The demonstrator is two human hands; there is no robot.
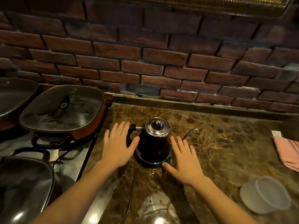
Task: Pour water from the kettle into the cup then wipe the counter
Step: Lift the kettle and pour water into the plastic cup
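Observation:
A black electric kettle (153, 143) with a shiny metal lid stands on its base in the middle of the brown marble counter (218, 143). Its handle points left and its thin spout points right. My left hand (119, 146) hovers flat and open just left of the kettle, beside the handle. My right hand (184, 160) is spread open just right of the kettle's base. A clear glass cup (159, 212) stands at the counter's near edge, below the kettle. A pink cloth (288, 152) lies at the right edge.
A stove at the left carries lidded pans: a glass-lidded orange pan (64, 109) and a dark pan (22, 188) nearer me. A clear plastic container (267, 194) sits at the near right. The kettle's cord (131, 193) trails toward me. A brick wall (153, 62) backs the counter.

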